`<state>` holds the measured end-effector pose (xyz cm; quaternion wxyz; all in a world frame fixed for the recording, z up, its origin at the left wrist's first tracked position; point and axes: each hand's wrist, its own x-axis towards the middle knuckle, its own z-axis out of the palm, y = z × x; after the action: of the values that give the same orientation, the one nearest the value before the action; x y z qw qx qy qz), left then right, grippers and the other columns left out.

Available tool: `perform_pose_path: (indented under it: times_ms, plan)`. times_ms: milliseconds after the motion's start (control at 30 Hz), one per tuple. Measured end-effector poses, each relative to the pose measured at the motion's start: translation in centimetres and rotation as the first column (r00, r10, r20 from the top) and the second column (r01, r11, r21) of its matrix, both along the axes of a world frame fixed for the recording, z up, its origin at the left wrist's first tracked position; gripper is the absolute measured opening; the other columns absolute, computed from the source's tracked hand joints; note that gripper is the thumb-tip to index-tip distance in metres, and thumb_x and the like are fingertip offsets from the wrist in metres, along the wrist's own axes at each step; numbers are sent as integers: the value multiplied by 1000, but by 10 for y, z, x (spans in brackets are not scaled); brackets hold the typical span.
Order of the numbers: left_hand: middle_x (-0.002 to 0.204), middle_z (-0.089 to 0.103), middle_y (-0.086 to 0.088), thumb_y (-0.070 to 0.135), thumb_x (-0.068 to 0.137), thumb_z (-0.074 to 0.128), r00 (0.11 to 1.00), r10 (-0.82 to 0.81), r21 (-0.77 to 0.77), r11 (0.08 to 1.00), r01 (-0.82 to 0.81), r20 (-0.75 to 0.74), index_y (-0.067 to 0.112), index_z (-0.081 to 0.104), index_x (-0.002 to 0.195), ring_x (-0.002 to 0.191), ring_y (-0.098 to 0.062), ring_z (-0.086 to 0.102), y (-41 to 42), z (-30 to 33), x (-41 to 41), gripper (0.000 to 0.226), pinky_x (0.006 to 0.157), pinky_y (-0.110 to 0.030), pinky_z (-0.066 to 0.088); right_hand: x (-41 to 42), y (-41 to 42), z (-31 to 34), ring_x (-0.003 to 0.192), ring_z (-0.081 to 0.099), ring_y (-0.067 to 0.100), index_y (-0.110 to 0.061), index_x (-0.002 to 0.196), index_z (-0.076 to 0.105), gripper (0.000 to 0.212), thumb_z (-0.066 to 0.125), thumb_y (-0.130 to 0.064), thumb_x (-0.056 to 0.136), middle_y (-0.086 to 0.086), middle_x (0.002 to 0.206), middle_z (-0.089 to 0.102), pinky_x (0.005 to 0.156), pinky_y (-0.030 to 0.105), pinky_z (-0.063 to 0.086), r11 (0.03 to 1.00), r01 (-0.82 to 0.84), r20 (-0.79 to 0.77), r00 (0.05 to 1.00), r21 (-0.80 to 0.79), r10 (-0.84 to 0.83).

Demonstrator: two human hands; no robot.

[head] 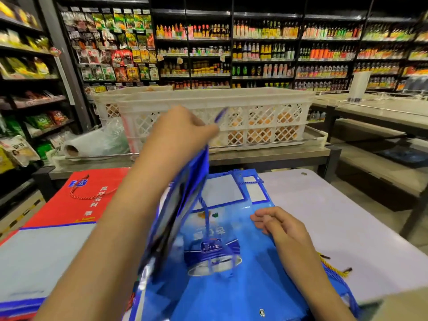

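My left hand [185,133] grips the top edge of a blue gift bag [178,216] and holds it up on edge over the table. Its blue cord handle sticks up past my fingers. Under it lies a stack of flat blue gift bags [231,281] with a printed picture and cord handles. My right hand [278,224] rests on the top flat bag with its fingers loosely curled, holding nothing that I can see.
A red and white gift bag [76,205] lies flat at the left on the white table [335,228]. Behind stand white lattice crates [220,117] of eggs, a roll of plastic bags [76,148] and store shelves [266,49]. A yellow cord [333,267] lies at the right.
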<state>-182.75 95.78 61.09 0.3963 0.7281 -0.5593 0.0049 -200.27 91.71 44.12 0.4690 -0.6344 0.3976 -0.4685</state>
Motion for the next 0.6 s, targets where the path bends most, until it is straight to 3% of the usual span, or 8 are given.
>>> perform_pose_path:
  times_ms: [100, 200, 300, 400, 467, 533, 600]
  plan:
    - [68, 43, -13, 12, 89, 58, 969, -61, -238, 971, 3, -238, 6, 63, 80, 52, -12, 35, 25, 20, 19, 12, 40, -21, 25, 6, 2, 3, 86, 66, 5, -21, 92, 68, 20, 49, -17, 97, -10, 90, 73, 89, 26, 48, 996, -69, -46, 996, 47, 72]
    - [80, 48, -15, 6, 88, 59, 874, -168, -364, 931, -11, -456, 2, 62, 83, 67, -19, 42, 40, 16, 31, 7, 51, -25, 31, 7, 7, 5, 80, 59, 0, -29, 74, 67, 31, 47, -25, 98, -23, 77, 67, 77, 13, 44, 993, -103, -40, 994, 60, 106]
    - [58, 60, -2, 9, 89, 59, 782, -201, -372, 927, -42, -589, 12, 61, 64, 52, -13, 52, 46, -5, 42, 25, 52, -22, 38, 5, 5, 6, 85, 62, 5, -14, 87, 69, 28, 56, -38, 92, -16, 83, 71, 82, 26, 47, 987, -111, 85, 991, 118, 102]
    - [48, 62, 14, 3, 93, 50, 718, -216, -323, 946, -13, -662, 13, 64, 68, 45, 4, 58, 51, -35, 39, 30, 48, -11, 45, -1, 3, 5, 83, 67, 19, -5, 88, 67, 21, 65, -25, 82, -2, 91, 74, 77, 36, 49, 983, -96, 263, 963, 155, 53]
    - [53, 67, 12, 2, 95, 47, 634, -218, -286, 958, -5, -742, 11, 63, 79, 48, 3, 62, 52, -59, 39, 24, 46, -9, 46, -7, 2, 5, 85, 69, 26, -1, 99, 67, 23, 64, -18, 84, 12, 99, 73, 77, 37, 51, 972, -113, 327, 944, 205, 41]
    - [62, 71, 3, 4, 95, 47, 498, -206, -244, 970, -12, -842, 9, 65, 84, 51, -6, 66, 51, -83, 43, 22, 44, -15, 50, -11, 0, 1, 87, 69, 30, 1, 105, 65, 34, 68, -20, 78, 16, 101, 72, 77, 37, 50, 962, -113, 335, 942, 250, 24]
    - [61, 71, 0, 3, 96, 47, 425, -150, -192, 980, -57, -893, 8, 65, 83, 50, -9, 66, 49, -103, 47, 23, 43, -17, 51, -12, -2, -2, 90, 68, 35, 0, 106, 66, 33, 67, -20, 80, 16, 103, 72, 79, 39, 49, 950, -107, 320, 947, 294, 7]
